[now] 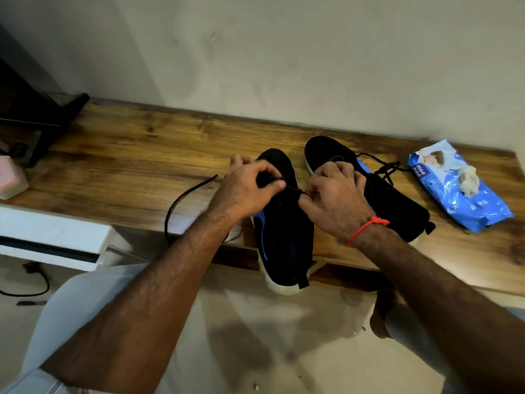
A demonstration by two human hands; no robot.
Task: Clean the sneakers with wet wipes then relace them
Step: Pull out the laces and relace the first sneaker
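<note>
Your left fingers are curled, thumb against forefinger, pinching the lace over the near shoe. Your right fingers are curled too, and pinch the same lace from the other side. The two pinches sit just apart, with a short taut run of lace between them above the shoe's throat. Which eyelet the lace is entering I cannot tell — black lace on black upper, and your knuckles cover it.

Left hand and right hand straddle the near shoe, one to each side. That shoe's long axis runs away from you, toe towards the wall, heel overhanging the front edge of the bench. Judgement: the next pull must run across that axis, side to side, and both hands are equally near — neither needs to reach.

The free tail of the lace trails left from your left hand, across the bench and over its edge. Mind that it does not snag there.

The far shoe lies just right of the near one, behind your right hand, toe to the wall, a loose lace bunched on its far side. Well to the right lies the wipes pack, a used wipe on top. Judgement: cleaning looks done; relacing is in hand on the near shoe.
</note>
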